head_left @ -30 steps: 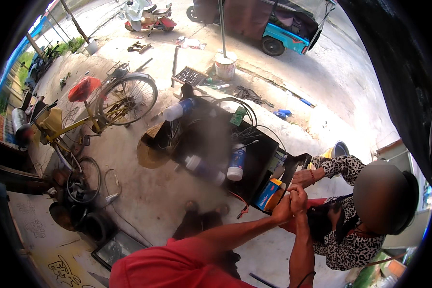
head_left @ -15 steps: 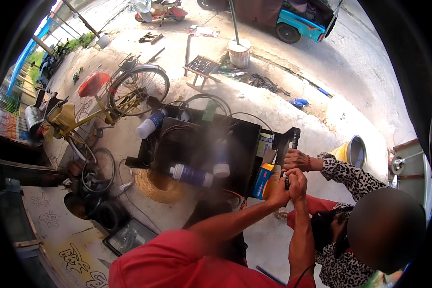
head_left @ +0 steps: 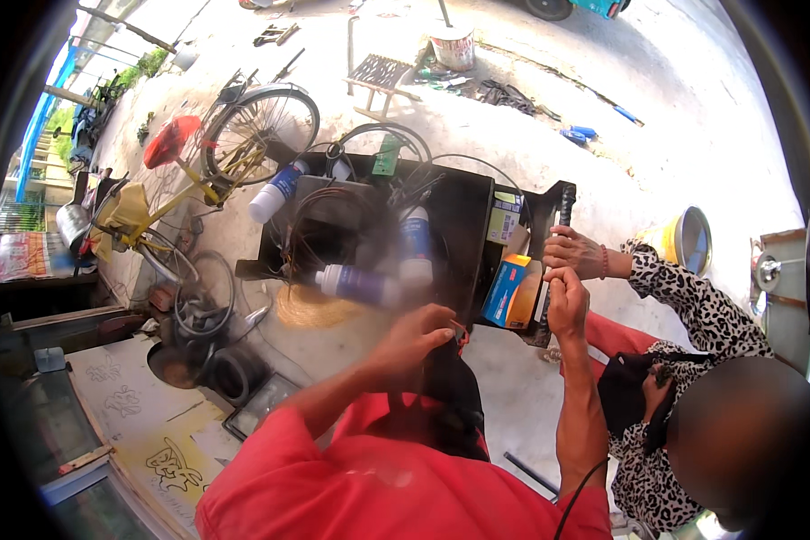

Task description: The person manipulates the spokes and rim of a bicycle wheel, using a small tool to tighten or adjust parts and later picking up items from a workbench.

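My right hand (head_left: 567, 306) is closed around the black handle (head_left: 562, 216) at the right end of a dark cart-like bench (head_left: 463, 211). My left hand (head_left: 420, 333) is over the bench's near edge, fingers loosely bent and thumb apart, with nothing seen in it. Beside it is a short red cable (head_left: 463, 336). Just beyond my right hand, another person's hand (head_left: 574, 253), with a red bead bracelet, rests on the same handle. A blue and orange box (head_left: 510, 292) lies in the bench's side tray, next to a green and white box (head_left: 504, 218).
White and blue bottles (head_left: 416, 247) and coiled cables (head_left: 333, 211) lie on the bench. Left stands a yellow bicycle (head_left: 180, 207); a straw hat (head_left: 310, 309) is below the bench. The other person's leopard-print sleeve (head_left: 693, 279) is at right, near a yellow bucket (head_left: 688, 238).
My left hand has let go by the handle and moved left to the bench's near edge. My right hand stays on the handle. The view has shifted.
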{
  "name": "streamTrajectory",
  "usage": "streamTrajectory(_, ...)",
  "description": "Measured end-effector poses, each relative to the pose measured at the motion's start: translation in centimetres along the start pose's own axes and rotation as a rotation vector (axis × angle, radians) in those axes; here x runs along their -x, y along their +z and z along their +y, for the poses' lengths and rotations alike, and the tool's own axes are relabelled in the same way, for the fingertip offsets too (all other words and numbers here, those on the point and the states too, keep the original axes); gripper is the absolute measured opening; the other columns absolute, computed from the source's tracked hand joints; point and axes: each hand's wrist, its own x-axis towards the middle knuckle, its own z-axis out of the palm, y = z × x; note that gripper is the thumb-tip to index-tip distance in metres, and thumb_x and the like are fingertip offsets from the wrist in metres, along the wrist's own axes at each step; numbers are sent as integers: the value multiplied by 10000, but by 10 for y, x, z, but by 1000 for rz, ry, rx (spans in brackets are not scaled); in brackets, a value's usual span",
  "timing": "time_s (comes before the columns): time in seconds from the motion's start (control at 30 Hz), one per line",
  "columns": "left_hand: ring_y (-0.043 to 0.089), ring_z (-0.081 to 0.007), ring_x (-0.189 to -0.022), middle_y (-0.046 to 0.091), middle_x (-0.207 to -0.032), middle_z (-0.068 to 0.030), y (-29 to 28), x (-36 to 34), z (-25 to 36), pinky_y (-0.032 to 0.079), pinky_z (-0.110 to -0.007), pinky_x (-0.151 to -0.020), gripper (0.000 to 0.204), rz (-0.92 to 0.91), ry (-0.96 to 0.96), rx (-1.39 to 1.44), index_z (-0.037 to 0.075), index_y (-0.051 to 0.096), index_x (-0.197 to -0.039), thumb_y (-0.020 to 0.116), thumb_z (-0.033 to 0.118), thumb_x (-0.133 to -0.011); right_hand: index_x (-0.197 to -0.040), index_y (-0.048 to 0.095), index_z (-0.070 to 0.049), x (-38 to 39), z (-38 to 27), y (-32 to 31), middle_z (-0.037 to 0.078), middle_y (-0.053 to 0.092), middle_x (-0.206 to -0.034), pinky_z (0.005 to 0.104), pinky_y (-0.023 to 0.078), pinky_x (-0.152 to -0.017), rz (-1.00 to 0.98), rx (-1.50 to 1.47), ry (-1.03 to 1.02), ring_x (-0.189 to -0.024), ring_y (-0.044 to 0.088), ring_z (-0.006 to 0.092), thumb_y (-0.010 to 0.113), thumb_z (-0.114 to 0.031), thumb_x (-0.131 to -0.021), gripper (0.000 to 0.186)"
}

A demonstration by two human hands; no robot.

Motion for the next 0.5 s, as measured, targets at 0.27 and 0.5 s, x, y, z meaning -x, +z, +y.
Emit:
streamTrajectory(0.27, 640, -173, -953, 654, -1113, -123, -63, 46, -95, 512, -321, -856, 367, 274, -121, -200, -38, 588, -1224, 623, 163, -919, -851, 635, -51, 3, 9, 35, 141, 668, -780, 406, 500, -677, 218, 145, -86, -727, 655, 317, 497, -122, -881, 158)
streamTrajectory(0.5, 663, -204, -873, 677, -1034, -143, -118, 70, -175, 518, -332, -814, 413, 223, -296, -321, -46, 619, -1191, 614, 244, -897, -894, 643, -48, -1, 13, 52, 153, 682, -878, 425, 509, -693, 212, 312, -180, -786, 658, 352, 498, -128, -882, 166)
